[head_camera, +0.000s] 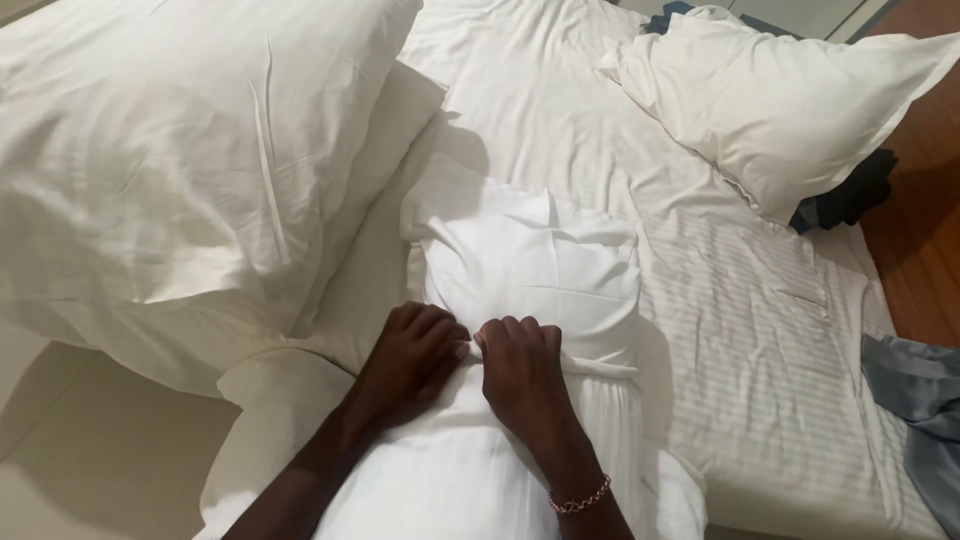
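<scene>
Fingers (440, 330) of the left hand (410, 362) are curled tight and pinch a fold of the white cloth (530, 270); the fingers of the right hand (520, 375) are curled the same way and grip the same fold, so the knuckles of both hands almost touch. A thin bracelet (580, 497) sits on the right wrist. The white cloth lies directly under the fingers and stretches away from them up the bed; it looks like a pillowcase or a folded cover over something soft, but which one cannot be told. Below the fingers, toward the person, more of the same white fabric bunches up.

To the left of the fingers, and near, a large white pillow (170, 150) leans over a second pillow edge. Far beyond the fingers on the right, another white pillow (790, 100) rests on the striped bed sheet (740, 320), with a dark garment (850, 195) just behind it. A grey cloth (920, 390) lies well to the right, at the edge of the bed, beside the wooden floor (920, 250).

As a judgement: the grip is only on a small fold, so the fabric could slip out of the fingers if the hands pull unevenly. A hard pull could also drag the cloth crooked or put new wrinkles in the sheet, and the big pillow on the left could tip onto the hands.
</scene>
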